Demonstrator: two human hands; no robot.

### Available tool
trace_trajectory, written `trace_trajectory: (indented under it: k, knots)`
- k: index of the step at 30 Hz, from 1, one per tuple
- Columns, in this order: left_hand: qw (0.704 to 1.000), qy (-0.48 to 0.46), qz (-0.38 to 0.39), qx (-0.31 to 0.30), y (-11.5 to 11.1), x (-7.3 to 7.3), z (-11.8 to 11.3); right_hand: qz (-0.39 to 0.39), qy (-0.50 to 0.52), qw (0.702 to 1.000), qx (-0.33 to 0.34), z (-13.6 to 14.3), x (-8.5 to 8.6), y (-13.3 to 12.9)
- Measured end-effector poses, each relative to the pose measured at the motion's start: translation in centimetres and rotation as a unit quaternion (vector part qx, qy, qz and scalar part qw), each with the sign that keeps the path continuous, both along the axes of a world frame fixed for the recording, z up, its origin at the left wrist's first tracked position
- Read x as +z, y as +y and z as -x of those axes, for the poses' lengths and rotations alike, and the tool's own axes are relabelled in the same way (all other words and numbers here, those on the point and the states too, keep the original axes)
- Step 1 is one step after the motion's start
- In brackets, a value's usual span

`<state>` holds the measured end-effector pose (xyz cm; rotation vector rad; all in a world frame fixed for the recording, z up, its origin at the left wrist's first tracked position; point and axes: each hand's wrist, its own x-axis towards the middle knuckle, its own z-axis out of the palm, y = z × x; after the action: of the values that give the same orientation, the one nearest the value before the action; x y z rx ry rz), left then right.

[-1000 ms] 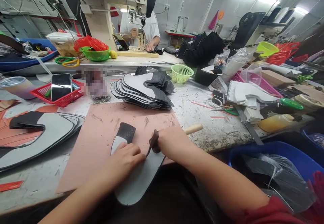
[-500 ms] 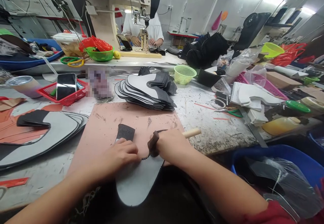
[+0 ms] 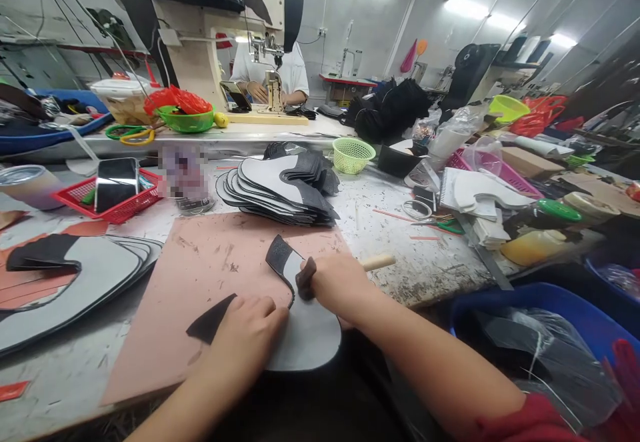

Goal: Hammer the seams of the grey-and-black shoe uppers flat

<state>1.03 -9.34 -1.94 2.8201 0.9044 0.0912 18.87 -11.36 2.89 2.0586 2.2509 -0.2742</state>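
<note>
A curved grey piece with black ends (image 3: 310, 339) lies over the front edge of a pink board (image 3: 200, 262). My left hand (image 3: 255, 329) presses on its left part, fingers together and bent, near a pointed black end. Farther right, my right hand (image 3: 333, 282) is closed round a tool with a pale wooden handle (image 3: 379, 262); the tool's dark head (image 3: 306, 279) rests at the inner curve of the piece. Behind the board sits a stack of similar grey and black pieces (image 3: 280, 185), and more of them (image 3: 107, 262) lie at the left.
A red basket with a phone (image 3: 125, 210) and a green basket (image 3: 353, 155) stand on the table. Behind are a sewing machine (image 3: 185, 49) and a person in white (image 3: 295, 72). A blue tub (image 3: 530, 295) is at the lower right.
The grey piece has turned, its rounded end swinging right and its pointed black end now showing at left. My left hand has moved slightly down and right. The whole view has shifted.
</note>
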Motion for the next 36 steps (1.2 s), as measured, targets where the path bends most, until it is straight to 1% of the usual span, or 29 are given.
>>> trace_trajectory:
  k: [2, 3, 5, 7, 9, 13, 17, 19, 21, 24, 25, 27, 29, 30, 32, 34, 36]
  knots:
    - [0.999, 0.01, 0.032, -0.001, 0.3, 0.4, 0.3, -0.032, 0.005, 0.999, -0.002, 0.2, 0.0, -0.2]
    - [0.999, 0.001, 0.041, 0.0, 0.4, 0.5, 0.4, -0.031, 0.007, 0.999, 0.003, 0.4, 0.1, -0.3]
    - [0.999, -0.02, 0.039, -0.003, 0.4, 0.3, 0.8, -0.002, 0.009, 1.0, 0.019, 0.7, 0.4, -0.4]
    - [0.999, -0.021, 0.035, -0.013, 0.3, 0.2, 1.2, 0.019, 0.004, 0.999, 0.027, 1.0, 0.7, -0.4]
    - [0.999, -0.013, 0.05, -0.016, 0.2, 0.2, 1.6, 0.004, 0.008, 0.999, 0.033, 1.2, 0.9, -0.5]
    - [0.997, -0.015, 0.07, -0.017, 0.4, 0.2, 2.2, 0.007, 0.026, 0.997, 0.068, 1.6, 0.7, -0.5]
    - [0.995, -0.039, 0.082, -0.037, 0.7, -0.1, 2.8, -0.011, 0.038, 0.997, 0.06, 2.1, 0.5, -0.6]
    - [0.994, -0.046, 0.092, -0.045, 1.0, 0.0, 3.1, -0.003, 0.053, 0.996, 0.074, 2.4, 0.3, -0.7]
    - [0.991, -0.044, 0.108, -0.068, 1.4, 0.5, 3.5, 0.012, 0.059, 0.995, 0.085, 2.6, 0.0, -0.8]
    - [0.984, -0.02, 0.141, -0.11, 2.4, 1.7, 3.7, -0.003, 0.05, 0.996, 0.07, 2.3, 0.0, -0.9]
    - [0.98, -0.01, 0.157, -0.119, 2.7, 2.1, 3.7, -0.002, 0.046, 0.997, 0.064, 2.0, 0.1, -0.9]
    - [0.974, -0.001, 0.19, -0.122, 3.1, 2.5, 3.1, 0.025, 0.031, 0.998, 0.051, 1.3, 0.4, -0.8]
    - [0.972, -0.03, 0.204, -0.109, 3.0, 2.1, 2.0, 0.044, 0.013, 0.999, 0.026, 0.5, 0.6, -0.6]
    - [0.974, -0.06, 0.196, -0.093, 2.7, 1.6, 1.3, 0.032, 0.006, 0.999, 0.005, 0.1, 0.6, -0.5]
    - [0.979, -0.133, 0.146, -0.049, 1.8, 0.2, 0.0, -0.01, -0.003, 1.0, -0.025, -0.6, 0.5, -0.3]
    - [0.98, -0.174, 0.099, -0.019, 1.1, -0.9, -0.9, -0.017, -0.013, 0.999, -0.024, -1.0, 0.2, -0.2]
    - [0.984, -0.159, 0.081, -0.019, 0.9, -1.4, -1.1, 0.013, -0.019, 1.0, -0.01, -1.3, 0.0, -0.2]
